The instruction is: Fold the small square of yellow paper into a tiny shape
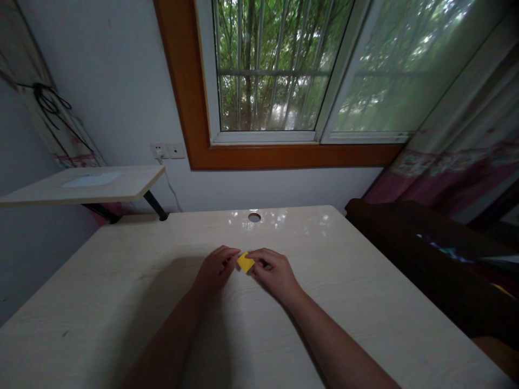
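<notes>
Both forearms reach in from the near edge over the pale table [365, 302]. At its middle, the left hand [214, 270] and right hand [275, 273] meet, fingertips pinching a small yellow piece [245, 262] between them. Farther off sits a round cable hole [254, 217], then the window [267, 70].

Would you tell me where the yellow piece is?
In the head view, the yellow piece is held at centre between the left hand and right hand, below the round hole.
</notes>
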### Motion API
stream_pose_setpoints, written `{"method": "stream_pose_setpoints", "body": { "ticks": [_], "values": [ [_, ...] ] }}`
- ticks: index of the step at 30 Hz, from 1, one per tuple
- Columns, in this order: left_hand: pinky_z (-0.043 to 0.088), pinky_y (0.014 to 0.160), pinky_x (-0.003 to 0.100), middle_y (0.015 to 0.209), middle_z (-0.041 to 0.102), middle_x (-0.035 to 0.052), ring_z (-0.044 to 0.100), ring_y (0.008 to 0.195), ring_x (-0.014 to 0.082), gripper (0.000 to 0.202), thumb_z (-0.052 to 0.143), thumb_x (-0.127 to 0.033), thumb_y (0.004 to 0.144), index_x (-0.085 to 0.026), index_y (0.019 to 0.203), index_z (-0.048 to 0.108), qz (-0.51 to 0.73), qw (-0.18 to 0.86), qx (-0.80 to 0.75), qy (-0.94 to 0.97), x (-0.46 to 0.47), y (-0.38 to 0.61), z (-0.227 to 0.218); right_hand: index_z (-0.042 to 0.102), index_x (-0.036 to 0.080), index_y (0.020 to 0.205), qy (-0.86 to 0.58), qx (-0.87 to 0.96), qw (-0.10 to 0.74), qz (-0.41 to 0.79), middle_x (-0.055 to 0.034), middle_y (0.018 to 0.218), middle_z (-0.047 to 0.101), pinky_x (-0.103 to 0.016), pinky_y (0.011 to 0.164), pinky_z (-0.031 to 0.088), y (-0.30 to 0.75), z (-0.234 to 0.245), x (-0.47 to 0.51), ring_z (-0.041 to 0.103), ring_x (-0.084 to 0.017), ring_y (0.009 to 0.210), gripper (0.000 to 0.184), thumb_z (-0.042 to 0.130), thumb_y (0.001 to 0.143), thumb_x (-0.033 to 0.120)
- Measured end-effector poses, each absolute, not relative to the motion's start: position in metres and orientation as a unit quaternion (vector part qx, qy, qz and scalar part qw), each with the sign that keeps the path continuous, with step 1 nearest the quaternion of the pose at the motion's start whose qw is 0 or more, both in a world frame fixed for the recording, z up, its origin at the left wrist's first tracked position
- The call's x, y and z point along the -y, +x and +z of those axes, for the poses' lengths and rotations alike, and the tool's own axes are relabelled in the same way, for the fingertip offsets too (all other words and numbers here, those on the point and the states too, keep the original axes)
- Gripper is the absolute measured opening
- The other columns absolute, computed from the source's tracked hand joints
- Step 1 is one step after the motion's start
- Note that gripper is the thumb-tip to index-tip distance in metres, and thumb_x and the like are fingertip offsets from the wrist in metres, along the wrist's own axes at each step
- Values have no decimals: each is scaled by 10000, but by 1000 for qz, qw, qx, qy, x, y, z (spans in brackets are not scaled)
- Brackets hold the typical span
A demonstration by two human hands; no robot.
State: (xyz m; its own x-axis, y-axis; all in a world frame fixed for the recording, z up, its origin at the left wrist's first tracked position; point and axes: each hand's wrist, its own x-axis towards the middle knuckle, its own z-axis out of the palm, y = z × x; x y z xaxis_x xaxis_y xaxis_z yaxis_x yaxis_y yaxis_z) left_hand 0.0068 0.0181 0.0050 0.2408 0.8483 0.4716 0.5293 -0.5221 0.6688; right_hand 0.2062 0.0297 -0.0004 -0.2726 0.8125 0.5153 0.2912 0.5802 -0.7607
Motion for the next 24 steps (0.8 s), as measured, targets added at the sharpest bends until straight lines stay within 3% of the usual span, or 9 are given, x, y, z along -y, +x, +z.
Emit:
{"method": "stream_pose_setpoints", "body": {
  "ticks": [24],
  "values": [
    [547, 749, 258, 936, 698, 38, 668, 822, 144, 223, 540, -160, 877, -222, 1057, 657, 422, 203, -449, 761, -18, 6, 0, 719, 232, 985, -353, 769, 454, 279, -37, 907, 706, -238, 615, 501, 205, 1, -31, 627, -133, 681, 386, 513, 723, 38]
  ]
}}
